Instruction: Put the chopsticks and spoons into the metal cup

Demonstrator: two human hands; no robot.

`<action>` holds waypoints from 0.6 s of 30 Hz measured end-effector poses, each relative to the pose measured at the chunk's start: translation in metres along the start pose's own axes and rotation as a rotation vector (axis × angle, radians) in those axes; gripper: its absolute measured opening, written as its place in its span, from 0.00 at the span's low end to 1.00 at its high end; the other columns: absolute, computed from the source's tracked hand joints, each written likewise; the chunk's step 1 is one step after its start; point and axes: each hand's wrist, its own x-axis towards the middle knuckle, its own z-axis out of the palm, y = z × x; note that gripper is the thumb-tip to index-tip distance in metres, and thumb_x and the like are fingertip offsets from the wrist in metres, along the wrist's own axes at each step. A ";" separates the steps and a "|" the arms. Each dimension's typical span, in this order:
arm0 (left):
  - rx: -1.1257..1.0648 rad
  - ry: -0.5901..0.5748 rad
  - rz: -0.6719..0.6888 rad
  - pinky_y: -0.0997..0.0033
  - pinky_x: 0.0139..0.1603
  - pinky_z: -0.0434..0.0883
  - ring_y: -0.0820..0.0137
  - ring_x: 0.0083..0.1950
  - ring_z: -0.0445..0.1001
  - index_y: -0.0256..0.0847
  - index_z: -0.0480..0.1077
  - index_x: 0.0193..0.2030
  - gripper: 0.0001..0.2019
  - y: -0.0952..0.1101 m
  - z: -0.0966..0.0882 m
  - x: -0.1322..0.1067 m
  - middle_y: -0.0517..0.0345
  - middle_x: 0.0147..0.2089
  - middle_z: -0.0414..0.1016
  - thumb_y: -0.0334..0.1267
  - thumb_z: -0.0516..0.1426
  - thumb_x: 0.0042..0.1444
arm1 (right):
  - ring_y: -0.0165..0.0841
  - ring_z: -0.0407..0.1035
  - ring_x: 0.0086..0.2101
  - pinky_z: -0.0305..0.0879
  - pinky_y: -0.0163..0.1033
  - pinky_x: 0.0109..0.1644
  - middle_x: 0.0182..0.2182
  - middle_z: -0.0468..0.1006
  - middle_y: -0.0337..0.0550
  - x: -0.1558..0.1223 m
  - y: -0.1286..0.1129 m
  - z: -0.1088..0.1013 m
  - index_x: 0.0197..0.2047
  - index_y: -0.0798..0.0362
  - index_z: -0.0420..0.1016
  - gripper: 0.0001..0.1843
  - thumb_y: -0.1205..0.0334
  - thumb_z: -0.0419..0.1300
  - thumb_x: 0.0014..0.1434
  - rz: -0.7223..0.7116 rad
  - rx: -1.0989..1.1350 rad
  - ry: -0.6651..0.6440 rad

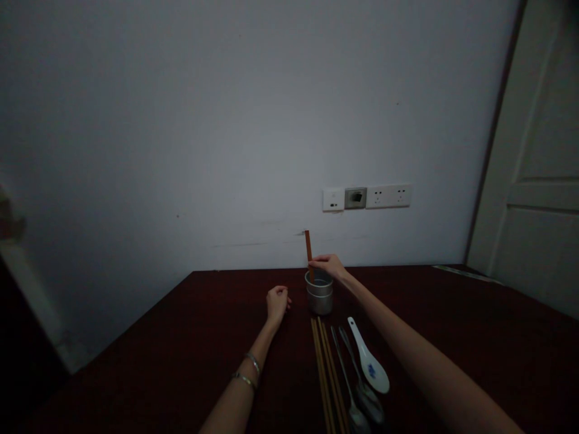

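My right hand [329, 265] pinches a flat reddish-brown wooden stick [308, 246] above a grey metal cup [320, 301]. The stick stands nearly upright, its lower end inside the cup; its exact kind does not show. Left of the cup, my left hand [277, 303] rests near the table with its fingers curled, and nothing shows in it. Light wooden chopsticks [326, 367] lie in front of the cup. Beside them are two metal spoons [368, 401], then a white soup spoon [368, 358] with a blue mark, close to my right forearm.
The dark red table [181, 337] reaches back to a pale wall [253, 132]. Sockets and a switch [366, 197] are set in the wall above the table's far edge. A light door [543, 163] stands at the right.
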 end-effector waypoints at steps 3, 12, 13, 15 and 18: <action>-0.005 0.001 0.014 0.81 0.12 0.55 0.77 0.14 0.62 0.32 0.67 0.37 0.10 -0.003 0.000 0.002 0.62 0.17 0.66 0.33 0.48 0.51 | 0.30 0.70 0.24 0.64 0.34 0.30 0.23 0.78 0.45 -0.004 0.001 0.000 0.27 0.60 0.77 0.16 0.56 0.67 0.35 0.019 -0.003 -0.006; 0.001 -0.001 0.019 0.83 0.12 0.54 0.79 0.14 0.61 0.32 0.67 0.36 0.10 -0.003 0.001 0.001 0.63 0.17 0.65 0.32 0.48 0.51 | 0.30 0.70 0.24 0.64 0.33 0.30 0.22 0.77 0.43 -0.005 0.005 0.004 0.25 0.59 0.77 0.14 0.58 0.67 0.35 0.014 0.016 0.032; 0.002 0.001 0.017 0.83 0.12 0.54 0.79 0.13 0.61 0.32 0.67 0.36 0.10 -0.003 0.001 0.002 0.63 0.16 0.65 0.32 0.48 0.51 | 0.30 0.70 0.24 0.64 0.33 0.30 0.22 0.77 0.43 -0.004 0.006 0.004 0.25 0.58 0.77 0.13 0.58 0.67 0.35 0.010 0.013 0.036; -0.002 0.001 0.016 0.83 0.11 0.54 0.79 0.13 0.61 0.32 0.67 0.35 0.09 -0.003 0.001 0.002 0.64 0.16 0.65 0.32 0.48 0.51 | 0.30 0.70 0.24 0.64 0.33 0.30 0.22 0.77 0.42 -0.003 0.008 0.004 0.25 0.58 0.77 0.13 0.58 0.67 0.35 0.004 0.015 0.036; -0.008 -0.002 0.011 0.83 0.11 0.54 0.79 0.13 0.61 0.32 0.67 0.35 0.09 -0.003 0.001 0.002 0.64 0.16 0.65 0.31 0.48 0.51 | 0.29 0.69 0.24 0.63 0.32 0.30 0.21 0.77 0.42 -0.002 0.010 0.003 0.25 0.58 0.77 0.14 0.58 0.67 0.35 0.001 0.025 0.028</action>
